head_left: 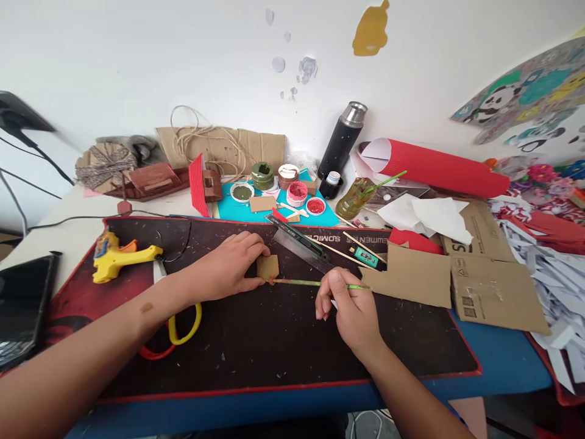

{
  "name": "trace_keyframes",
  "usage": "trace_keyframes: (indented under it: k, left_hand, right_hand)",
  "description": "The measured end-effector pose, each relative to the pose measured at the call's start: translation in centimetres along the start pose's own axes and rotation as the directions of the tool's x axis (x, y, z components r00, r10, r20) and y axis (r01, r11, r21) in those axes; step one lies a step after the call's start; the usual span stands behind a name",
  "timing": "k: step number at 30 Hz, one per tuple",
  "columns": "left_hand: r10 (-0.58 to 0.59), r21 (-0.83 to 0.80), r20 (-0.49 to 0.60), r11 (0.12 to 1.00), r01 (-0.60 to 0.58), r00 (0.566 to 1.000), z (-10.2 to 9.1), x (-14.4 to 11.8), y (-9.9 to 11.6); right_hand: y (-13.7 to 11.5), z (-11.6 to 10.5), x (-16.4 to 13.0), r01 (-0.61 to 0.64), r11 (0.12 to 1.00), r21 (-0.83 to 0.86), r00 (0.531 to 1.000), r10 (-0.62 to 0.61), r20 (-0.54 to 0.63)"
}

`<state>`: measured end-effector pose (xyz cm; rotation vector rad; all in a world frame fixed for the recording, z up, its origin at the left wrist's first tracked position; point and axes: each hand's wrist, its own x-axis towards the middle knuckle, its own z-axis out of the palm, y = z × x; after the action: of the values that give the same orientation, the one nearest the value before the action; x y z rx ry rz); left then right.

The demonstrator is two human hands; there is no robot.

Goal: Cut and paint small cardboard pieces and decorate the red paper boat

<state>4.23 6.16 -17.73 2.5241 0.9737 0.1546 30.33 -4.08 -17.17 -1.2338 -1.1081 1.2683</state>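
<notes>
My left hand [231,263] lies flat on the dark desk mat [256,341], its fingertips pinning a small square of brown cardboard [267,267]. My right hand [347,308] grips a thin green paintbrush [301,282] like a pen. The brush lies nearly level and its tip touches the lower right edge of the cardboard square. A metal ruler [305,247] rests just behind the square.
Open paint pots [297,194] in red and green stand on a teal sheet at the back. A black flask [340,141], a red corrugated roll [439,167], cardboard sheets [457,274], a yellow glue gun [119,256] and scissors [183,323] lie around. A phone [22,305] sits at far left.
</notes>
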Motion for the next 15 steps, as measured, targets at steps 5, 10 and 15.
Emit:
trace_keyframes:
  k: [5, 10, 15]
  left_hand:
    - [0.01, -0.005, 0.016, 1.0, -0.01, 1.0, -0.01, -0.1, -0.33]
    - [0.005, 0.008, 0.034, 1.0, -0.006, 0.999, -0.13, -0.11, -0.23]
    - [0.015, -0.016, 0.007, 1.0, -0.015, 1.0, 0.12, 0.12, -0.39]
  right_hand:
    - [0.11, 0.16, 0.01, 0.021, 1.0, -0.018, 1.0, -0.021, 0.002]
    - [-0.05, 0.25, 0.04, 0.027, 1.0, -0.003, 1.0, -0.027, 0.007]
    - [0.09, 0.39, 0.02, 0.012, 1.0, 0.012, 1.0, -0.012, 0.026]
